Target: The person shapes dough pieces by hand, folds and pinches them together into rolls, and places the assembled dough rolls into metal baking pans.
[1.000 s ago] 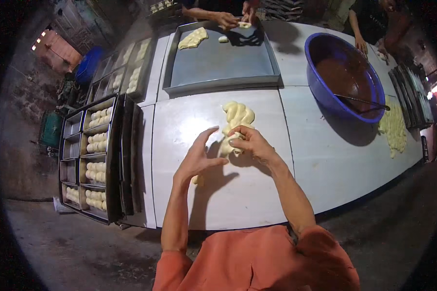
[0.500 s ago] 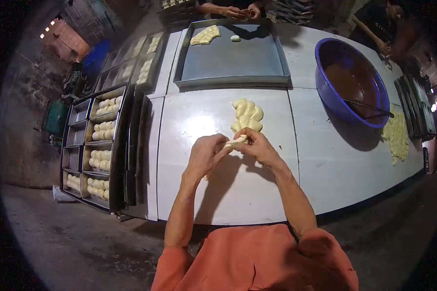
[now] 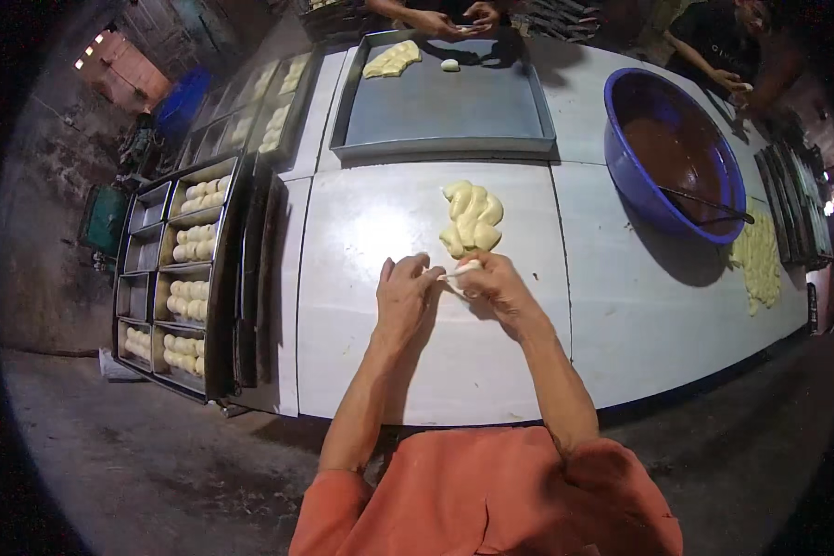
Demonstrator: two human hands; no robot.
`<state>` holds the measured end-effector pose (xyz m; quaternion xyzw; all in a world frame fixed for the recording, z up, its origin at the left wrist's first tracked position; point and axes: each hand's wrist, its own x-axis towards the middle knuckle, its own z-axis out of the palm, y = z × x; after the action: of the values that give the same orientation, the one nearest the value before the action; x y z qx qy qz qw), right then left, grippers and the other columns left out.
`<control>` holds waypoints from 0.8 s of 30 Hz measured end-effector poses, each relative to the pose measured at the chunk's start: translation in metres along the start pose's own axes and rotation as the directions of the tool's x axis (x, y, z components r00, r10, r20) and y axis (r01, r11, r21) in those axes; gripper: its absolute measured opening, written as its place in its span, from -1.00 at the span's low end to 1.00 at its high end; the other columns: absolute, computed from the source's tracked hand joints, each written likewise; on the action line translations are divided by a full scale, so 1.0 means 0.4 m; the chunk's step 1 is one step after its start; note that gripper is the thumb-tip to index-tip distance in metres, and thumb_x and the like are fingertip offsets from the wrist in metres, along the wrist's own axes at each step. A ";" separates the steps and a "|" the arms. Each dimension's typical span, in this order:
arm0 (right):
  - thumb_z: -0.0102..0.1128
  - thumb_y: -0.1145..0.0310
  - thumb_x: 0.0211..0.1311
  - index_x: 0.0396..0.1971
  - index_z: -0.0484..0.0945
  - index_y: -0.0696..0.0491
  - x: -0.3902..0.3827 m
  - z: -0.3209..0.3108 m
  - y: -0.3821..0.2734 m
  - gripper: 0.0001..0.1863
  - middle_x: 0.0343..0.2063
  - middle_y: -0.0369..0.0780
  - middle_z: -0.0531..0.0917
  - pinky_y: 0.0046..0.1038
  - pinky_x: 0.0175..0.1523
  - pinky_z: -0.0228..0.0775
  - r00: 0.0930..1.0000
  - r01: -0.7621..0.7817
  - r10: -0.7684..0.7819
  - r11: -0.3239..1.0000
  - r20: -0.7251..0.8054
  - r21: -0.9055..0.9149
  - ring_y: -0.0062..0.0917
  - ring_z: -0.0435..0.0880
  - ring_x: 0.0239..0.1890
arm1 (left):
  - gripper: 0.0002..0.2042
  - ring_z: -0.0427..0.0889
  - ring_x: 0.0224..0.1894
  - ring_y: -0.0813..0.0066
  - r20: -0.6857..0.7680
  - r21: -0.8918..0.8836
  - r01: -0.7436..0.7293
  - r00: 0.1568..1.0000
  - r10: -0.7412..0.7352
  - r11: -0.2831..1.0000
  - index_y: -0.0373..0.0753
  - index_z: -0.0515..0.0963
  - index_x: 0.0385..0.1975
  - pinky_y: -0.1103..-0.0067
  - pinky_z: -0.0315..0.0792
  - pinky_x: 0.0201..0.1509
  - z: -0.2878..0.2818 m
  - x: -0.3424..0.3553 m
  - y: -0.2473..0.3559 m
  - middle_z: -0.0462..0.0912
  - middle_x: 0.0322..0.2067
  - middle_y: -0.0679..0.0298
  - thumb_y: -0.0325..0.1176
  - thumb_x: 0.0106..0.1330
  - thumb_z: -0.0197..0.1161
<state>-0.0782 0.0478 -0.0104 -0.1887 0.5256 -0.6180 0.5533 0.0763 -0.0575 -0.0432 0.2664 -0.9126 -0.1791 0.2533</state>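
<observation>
Softly stretched, a small strip of pale dough [image 3: 466, 268] spans the gap between the hands, over the smooth white tabletop [image 3: 343, 324]. The right hand [image 3: 500, 292] pinches its thicker end; the left hand [image 3: 403, 295] bends its fingers at the thin end, their grip impossible to tell. Just beyond lies a glossy, lobed heap [image 3: 473, 218], then a shallow metal tray [image 3: 435, 116]. The upper edge cuts off a co-worker's arms [image 3: 389, 11].

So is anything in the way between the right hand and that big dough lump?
Nothing visible is. The right hand is at the near edge of the big dough lump; whether they touch, I can't tell. That hand pinches a small dough piece, and the left hand is by its left end.
</observation>
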 end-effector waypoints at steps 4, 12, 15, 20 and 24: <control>0.29 0.41 0.18 -0.05 0.51 0.15 -0.032 -0.066 -0.062 -0.66 -0.26 -0.24 0.63 -0.63 -0.24 0.48 0.989 0.146 -0.149 0.944 -0.012 0.298 -0.61 0.60 -0.35 | -0.64 0.38 0.30 0.02 0.115 0.195 0.017 0.993 -0.040 0.981 -0.23 0.48 0.14 -0.04 0.08 0.39 0.023 -0.002 0.002 0.42 0.23 -0.03 -0.26 0.40 0.15; 0.25 0.43 0.31 0.09 0.47 0.18 -0.043 -0.097 -0.030 -0.62 -0.20 -0.25 0.68 -0.58 -0.14 0.60 0.990 0.142 -0.141 0.980 -0.013 0.138 -0.65 0.68 -0.22 | -0.22 0.42 0.31 0.05 0.372 -0.554 0.276 0.926 -0.063 0.786 -0.32 0.40 0.28 0.18 0.24 0.34 -0.037 0.092 0.109 0.46 0.23 -0.16 0.07 0.15 0.44; 0.32 0.38 0.27 -0.04 0.54 0.15 -0.068 -0.094 -0.057 -0.69 -0.34 -0.31 0.68 -0.68 -0.30 0.52 0.991 0.080 -0.085 0.996 -0.104 -0.047 -0.74 0.65 -0.39 | -0.52 0.68 -0.11 0.40 0.393 -0.599 0.412 0.898 -0.196 0.687 -0.39 0.61 0.02 0.50 0.50 -0.03 -0.022 0.106 0.138 0.73 -0.14 0.06 -0.15 0.23 0.43; 0.38 0.37 0.20 -0.01 0.57 0.15 -0.064 -0.152 -0.023 -0.62 -0.26 -0.24 0.68 -0.58 -0.23 0.55 0.815 0.406 -0.549 0.770 -0.185 -0.492 -0.60 0.64 -0.23 | -0.57 0.68 -0.09 0.49 0.575 -0.629 0.602 0.786 -0.226 0.492 -0.36 0.52 0.18 0.56 0.52 -0.02 0.014 0.102 0.164 0.73 -0.06 0.13 -0.32 0.35 0.33; 0.35 0.48 0.18 0.08 0.49 0.12 -0.098 -0.159 -0.064 -0.55 -0.26 -0.24 0.67 -0.54 -0.01 0.53 0.874 0.333 -0.411 0.895 -0.260 -0.296 -0.60 0.63 -0.17 | -0.21 0.43 0.33 0.15 0.090 -0.831 0.100 0.995 -0.045 0.547 -0.29 0.02 0.49 0.38 0.35 0.35 0.070 0.108 0.222 0.29 0.38 -0.02 -0.39 0.32 0.34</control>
<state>-0.1300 0.1062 0.0016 -0.2515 0.6319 -0.6667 0.3047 -0.0059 -0.0065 -0.0088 0.1467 -0.7136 -0.6083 0.3151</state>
